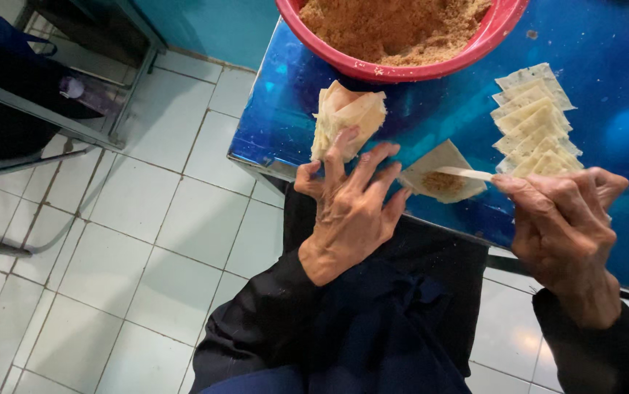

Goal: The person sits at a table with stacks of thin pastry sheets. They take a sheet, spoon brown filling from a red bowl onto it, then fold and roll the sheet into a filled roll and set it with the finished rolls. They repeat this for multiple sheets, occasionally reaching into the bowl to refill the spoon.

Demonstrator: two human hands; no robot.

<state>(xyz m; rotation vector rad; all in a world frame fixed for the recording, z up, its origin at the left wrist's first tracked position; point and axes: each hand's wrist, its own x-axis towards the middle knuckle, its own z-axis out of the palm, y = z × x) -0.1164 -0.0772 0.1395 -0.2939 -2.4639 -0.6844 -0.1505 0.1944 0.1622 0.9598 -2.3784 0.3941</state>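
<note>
A pale square dough wrapper (442,174) lies on the shiny blue table (613,66) with a dab of brown filling in its middle. My right hand (566,226) grips a thin white spatula (464,173) whose tip rests on that filling. My left hand (351,201) is spread with fingers apart, its tips touching the wrapper's left edge and a pile of folded wrappers (343,117) beside it. A red bowl (402,69) of brown crumbly filling stands just beyond.
A fanned row of flat dough squares (534,120) lies on the table's right side. To the left the white tiled floor (146,241) shows, with metal furniture legs (52,120) and a dark bag at the upper left. My dark-clothed lap is below the table edge.
</note>
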